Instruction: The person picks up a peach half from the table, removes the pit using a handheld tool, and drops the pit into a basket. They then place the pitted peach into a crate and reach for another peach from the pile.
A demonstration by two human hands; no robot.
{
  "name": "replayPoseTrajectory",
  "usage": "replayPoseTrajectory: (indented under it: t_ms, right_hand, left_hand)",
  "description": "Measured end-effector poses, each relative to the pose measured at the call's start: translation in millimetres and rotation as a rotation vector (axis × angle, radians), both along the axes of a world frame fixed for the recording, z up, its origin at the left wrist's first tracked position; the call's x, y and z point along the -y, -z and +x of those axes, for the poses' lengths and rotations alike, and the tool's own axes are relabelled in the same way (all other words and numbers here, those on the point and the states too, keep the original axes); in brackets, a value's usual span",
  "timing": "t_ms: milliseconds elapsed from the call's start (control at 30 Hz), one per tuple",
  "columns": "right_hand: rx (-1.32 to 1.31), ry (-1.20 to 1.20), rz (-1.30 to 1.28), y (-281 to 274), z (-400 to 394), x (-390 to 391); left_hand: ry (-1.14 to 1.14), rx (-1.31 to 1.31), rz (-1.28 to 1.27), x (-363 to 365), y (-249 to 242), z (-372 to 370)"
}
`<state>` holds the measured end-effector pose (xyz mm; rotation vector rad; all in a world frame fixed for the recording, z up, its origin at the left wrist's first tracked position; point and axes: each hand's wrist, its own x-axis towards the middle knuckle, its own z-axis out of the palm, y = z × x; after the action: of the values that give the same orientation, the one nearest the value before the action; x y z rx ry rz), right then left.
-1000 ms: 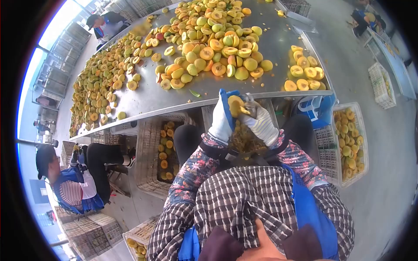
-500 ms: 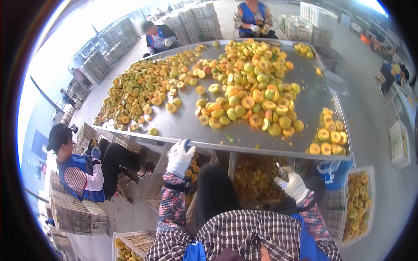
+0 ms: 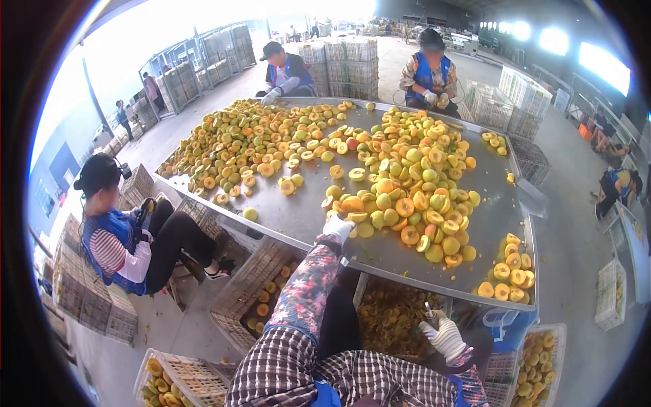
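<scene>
My left hand, in a white glove, reaches over the near edge of the metal table. Its outstretched fingers are at the front of a pile of halved yellow peaches, right by the nearest halves. Low on the right, my gloved right hand is closed around a small metal hand tool, its tip pointing up. Beneath this tool is a crate of brownish-orange fruit scraps, under the table edge.
A second peach heap covers the table's left side; cut halves lie at its right corner. Crates of peaches stand at lower left and lower right. One person sits left; two others work across the table.
My left hand has moved forward and right, from the table's near edge to the peach pile. My right hand stays low with the tool. The view has tilted up.
</scene>
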<state>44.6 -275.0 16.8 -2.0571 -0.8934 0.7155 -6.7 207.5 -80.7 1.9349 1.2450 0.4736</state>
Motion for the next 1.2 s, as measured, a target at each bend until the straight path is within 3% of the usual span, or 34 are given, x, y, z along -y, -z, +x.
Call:
replayPoseTrajectory:
  t_ms: [33,67,100,167,333,400,467,500,567,633,700,733,800,1033,1200]
  right_hand:
    - [-0.005,-0.001,0.032,4.7,-1.0,-0.5]
    - [-0.032,-0.001,0.104,15.2,-0.7,-0.1]
    - [-0.038,-0.001,0.106,23.7,1.3,-3.7]
    - [-0.18,-0.001,0.143,27.6,-1.3,-7.5]
    - [-0.345,-0.029,0.399,-39.7,-24.5,-42.8]
    - [-0.155,-0.077,0.515,-39.0,-26.4,-53.8]
    - [0.134,-0.097,0.485,-58.5,-31.9,-59.7]
    - [0.261,-0.106,0.425,-65.0,-32.5,-59.8]
    - [0.31,-0.06,0.428,-71.3,-34.5,-60.5]
    - [0.361,-0.02,0.437,-74.6,-35.5,-59.0]
    - [0.502,-0.021,0.393,-75.7,-37.1,-57.2]
    - [0.551,-0.022,0.321,-73.6,-37.4,-56.1]
    - [0.578,-0.017,0.349,-72.2,-39.9,-56.3]
    - [0.599,-0.061,0.231,-55.3,-46.9,-56.0]
    - [0.714,-0.174,0.069,-34.1,-38.2,-50.6]
  left_hand:
    - [0.001,0.263,-0.1,-13.0,15.5,0.7]
    - [0.041,0.518,-0.397,25.5,-47.7,-16.8]
    - [0.04,0.512,-0.395,52.4,-80.1,-27.3]
    - [0.081,1.056,-0.857,93.6,-114.8,-41.1]
    - [0.087,1.332,-1.295,186.9,-130.2,-51.8]
    - [0.059,1.329,-1.396,222.2,-143.9,-50.6]
    - [0.211,1.337,-1.192,244.1,-141.2,-50.3]
    - [0.215,1.324,-1.212,249.9,-128.1,-46.7]
    - [0.274,1.155,-0.69,259.8,-106.3,-39.0]
    - [0.321,1.12,-0.677,268.3,-103.5,-40.9]
    - [0.445,0.985,-0.37,273.0,-109.4,-43.2]
    - [0.453,0.981,-0.371,274.0,-113.1,-44.0]
    - [0.36,1.196,-1.101,280.8,-139.5,-49.2]
    - [0.354,1.174,-1.049,284.3,-131.6,-50.4]
    - [0.394,0.946,-0.939,279.2,-130.1,-54.5]
